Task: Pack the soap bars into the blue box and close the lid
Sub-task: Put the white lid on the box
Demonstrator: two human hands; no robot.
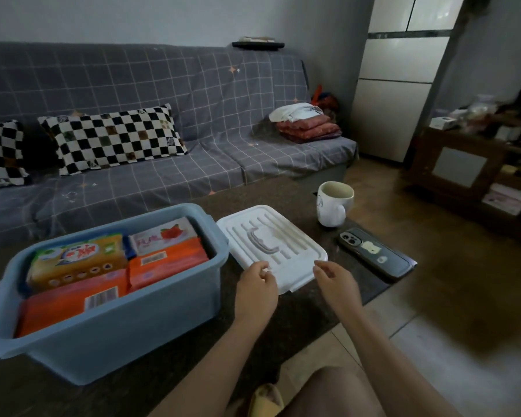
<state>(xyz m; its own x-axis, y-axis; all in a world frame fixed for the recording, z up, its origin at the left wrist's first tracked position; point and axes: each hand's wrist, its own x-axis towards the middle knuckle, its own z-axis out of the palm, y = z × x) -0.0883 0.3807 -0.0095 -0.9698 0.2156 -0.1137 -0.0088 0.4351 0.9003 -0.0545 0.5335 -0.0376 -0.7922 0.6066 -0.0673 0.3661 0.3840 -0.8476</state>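
Note:
The blue box [151, 323] stands open on the dark table at the left. It is filled with wrapped soap bars: a yellow pack [79, 260], a white pack with a red fruit picture [163, 236] and orange packs [169, 263]. The white lid [286, 236], with a grey handle on top, lies flat on the table just right of the box. My left hand [257, 287] is at the lid's near left edge, fingers curled at the rim. My right hand [334, 279] hovers at the lid's near right corner, fingers apart, holding nothing.
A white mug [334, 203] stands behind the lid to the right. A phone in a dark case [376, 254] lies near the table's right edge. A grey checked sofa [217, 115] with checkered pillows runs behind the table. My knee and a yellow slipper show below.

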